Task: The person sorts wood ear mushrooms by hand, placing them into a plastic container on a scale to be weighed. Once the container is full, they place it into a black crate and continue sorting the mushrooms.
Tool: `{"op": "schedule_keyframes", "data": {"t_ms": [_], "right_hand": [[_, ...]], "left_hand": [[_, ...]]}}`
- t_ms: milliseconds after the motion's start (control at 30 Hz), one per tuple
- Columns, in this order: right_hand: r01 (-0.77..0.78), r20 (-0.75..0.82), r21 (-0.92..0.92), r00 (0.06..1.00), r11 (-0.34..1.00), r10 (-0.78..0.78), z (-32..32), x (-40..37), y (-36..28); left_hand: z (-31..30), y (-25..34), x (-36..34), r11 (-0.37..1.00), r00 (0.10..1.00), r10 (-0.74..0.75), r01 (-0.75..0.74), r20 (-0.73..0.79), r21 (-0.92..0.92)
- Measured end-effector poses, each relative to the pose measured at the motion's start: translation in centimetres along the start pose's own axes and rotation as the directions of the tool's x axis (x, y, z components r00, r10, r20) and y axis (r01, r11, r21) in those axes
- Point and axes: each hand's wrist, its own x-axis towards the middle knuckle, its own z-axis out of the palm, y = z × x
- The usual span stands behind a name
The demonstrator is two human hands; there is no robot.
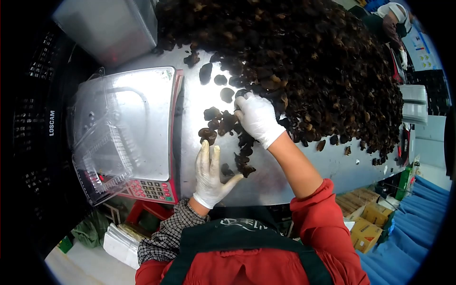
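Note:
A large heap of dark brown wood ear mushrooms (pixel 323 61) covers much of the metal table. My right hand (pixel 259 116), in a white glove, is at the heap's near left edge. Its fingers are curled at a dark wood ear mushroom (pixel 241 92); the palm side is hidden. My left hand (pixel 211 178), also gloved, lies lower left with thumb and fingers apart. Its fingertips reach a loose brown mushroom (pixel 207 136). Between the hands lie several more loose pieces (pixel 227 122), with a short trail of them (pixel 245 166) running toward the table's front edge.
A scale (pixel 142 109) with a metal plate stands left of my hands, with clear plastic trays (pixel 107 147) on it. Behind it is a grey translucent bin (pixel 114 28). Black crates (pixel 35 118) rise at far left. Another person (pixel 392 23) stands at the far right end.

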Motion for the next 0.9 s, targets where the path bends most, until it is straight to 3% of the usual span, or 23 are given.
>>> {"op": "schedule_keyframes", "data": {"t_ms": [100,233,300,367,433,500,567,600,633,667,700,733,767,800,833,867,900], "right_hand": [[0.025,0.056,-0.073,0.998,0.997,-0.021,0.3,0.5,-0.5],[0.039,0.011,-0.045,0.999,0.998,-0.038,1.2,0.5,-0.3],[-0.096,0.058,0.241,0.995,0.966,0.084,0.3,0.7,0.8],[-0.211,0.069,0.616,0.974,0.759,0.214,-2.2,-0.5,1.9],[-0.217,0.084,0.845,0.957,0.489,0.279,-5.6,-3.4,3.5],[-0.293,0.149,0.868,0.924,0.400,0.353,-9.9,-8.6,4.8],[-0.295,0.068,0.777,0.918,0.556,0.392,-11.8,-16.4,7.6],[-0.403,0.172,0.821,0.851,0.406,0.497,-12.0,-21.3,9.2],[-0.504,0.260,0.776,0.804,0.380,0.534,-12.0,-26.3,11.0],[-0.566,0.370,0.788,0.749,0.242,0.549,-11.9,-30.8,11.8],[-0.836,0.500,0.481,0.508,0.263,0.701,-11.4,-34.6,12.5],[-0.663,0.236,0.085,0.739,0.744,0.631,-8.3,-41.8,15.6],[-0.668,0.173,-0.479,0.565,0.570,0.807,-9.5,-41.9,13.4],[-0.773,0.121,-0.157,0.603,0.615,0.789,-9.7,-41.8,14.1],[-0.776,0.068,0.184,0.623,0.603,0.780,-10.4,-40.3,13.7],[-0.673,-0.041,0.249,0.711,0.697,0.702,-10.0,-38.2,13.4],[-0.624,-0.096,0.282,0.738,0.729,0.668,-10.2,-33.5,11.3]], "left_hand": [[0.1,0.0,-0.1,1.000,1.000,0.003,-0.003,-0.002,0.008],[0.1,0.1,-0.1,0.999,1.000,0.020,-0.021,0.005,0.025],[-0.1,0.2,0.1,1.000,1.000,0.016,-0.016,-0.008,0.019],[-0.2,0.6,0.5,1.000,0.999,-0.007,0.007,-0.037,-0.002],[-0.3,1.3,1.7,1.000,0.996,-0.013,0.014,-0.087,0.003],[-0.1,2.0,3.8,0.999,0.987,-0.027,0.024,-0.161,-0.022],[0.6,1.6,6.1,1.000,0.979,-0.013,0.019,-0.203,0.025],[1.2,1.2,7.2,0.997,0.973,-0.016,0.032,-0.230,0.065],[1.7,0.6,8.2,0.995,0.968,-0.056,0.073,-0.247,0.063],[1.9,0.0,8.8,0.985,0.978,-0.072,0.101,-0.194,0.144],[2.1,-0.6,9.2,0.966,0.985,-0.094,0.124,-0.142,0.226],[2.6,-1.2,9.2,0.970,0.977,-0.147,0.173,-0.152,0.173],[2.2,-1.1,9.2,0.979,0.967,-0.134,0.164,-0.217,0.122],[1.6,-0.9,8.9,0.988,0.957,-0.112,0.137,-0.267,0.075],[0.9,-0.6,8.1,0.993,0.945,-0.096,0.112,-0.312,0.034],[0.1,0.0,7.4,0.996,0.927,-0.089,0.091,-0.364,-0.011],[-0.6,0.3,6.4,0.994,0.926,-0.108,0.105,-0.362,-0.029]]}}
